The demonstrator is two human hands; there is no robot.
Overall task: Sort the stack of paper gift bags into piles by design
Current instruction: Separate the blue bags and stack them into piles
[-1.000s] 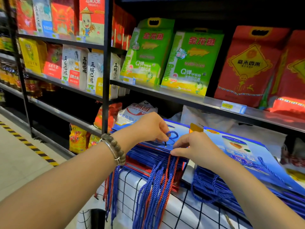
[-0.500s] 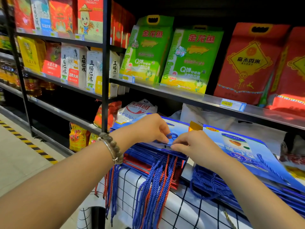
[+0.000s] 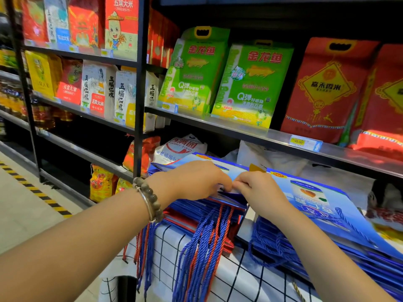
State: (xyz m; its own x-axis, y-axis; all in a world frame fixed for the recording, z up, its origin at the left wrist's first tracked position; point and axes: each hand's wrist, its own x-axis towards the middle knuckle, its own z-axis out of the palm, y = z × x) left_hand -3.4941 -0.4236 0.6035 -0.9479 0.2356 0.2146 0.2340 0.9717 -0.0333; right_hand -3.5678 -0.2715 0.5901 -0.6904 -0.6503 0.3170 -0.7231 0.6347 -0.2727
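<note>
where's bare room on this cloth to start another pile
Only a narrow strip of checked cloth between the mixed stack and the blue pile. Left hand and right hand crowd the stack's edge; cords drape the front.

The stack of gift bags (image 3: 196, 205) is showing blue faces over red ones, its twisted cords (image 3: 202, 247) hanging blue and red against a white cloth (image 3: 239, 277) ruled with a black grid. At 3 o'clock the second pile (image 3: 327, 205) is showing blue throughout. At 12 o'clock green rice bags (image 3: 246, 83) and red rice bags (image 3: 322, 90) with yellow diamonds are standing, and at 9 o'clock yellow-and-black striped floor tape (image 3: 32, 188) is running.
</note>
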